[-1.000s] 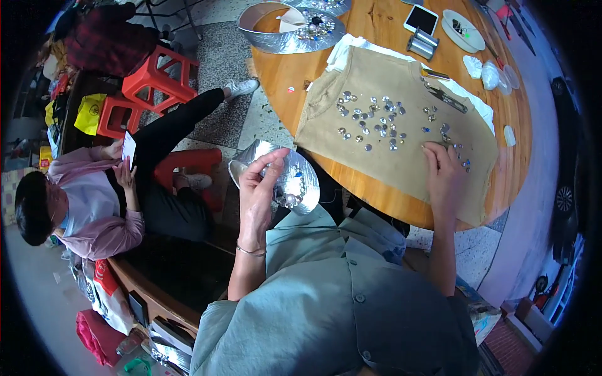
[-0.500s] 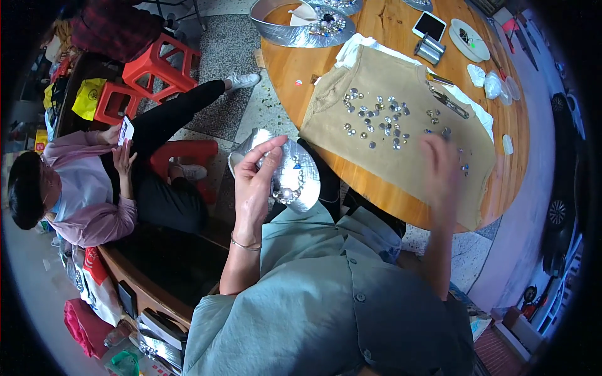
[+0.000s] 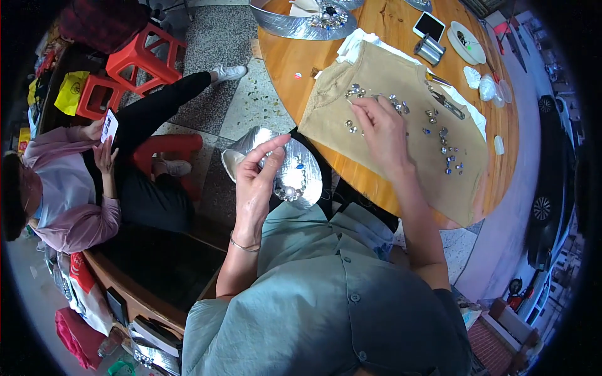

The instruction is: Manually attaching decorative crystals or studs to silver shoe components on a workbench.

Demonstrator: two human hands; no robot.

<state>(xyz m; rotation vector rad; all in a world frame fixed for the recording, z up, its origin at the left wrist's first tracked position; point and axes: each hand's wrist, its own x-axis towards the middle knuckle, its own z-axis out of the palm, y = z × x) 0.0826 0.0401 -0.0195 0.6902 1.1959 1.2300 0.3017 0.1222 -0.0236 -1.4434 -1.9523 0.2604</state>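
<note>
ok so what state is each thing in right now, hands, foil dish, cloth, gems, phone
left hand: raised, fingers gripping the foil dish rim
foil dish: held off the table, tilted, beads inside
right hand: resting on the cloth, fingertips at the gems
tan cloth: spread flat on the round wooden table
gems: loose, scattered over the cloth
phone: lying flat, screen dark
</note>
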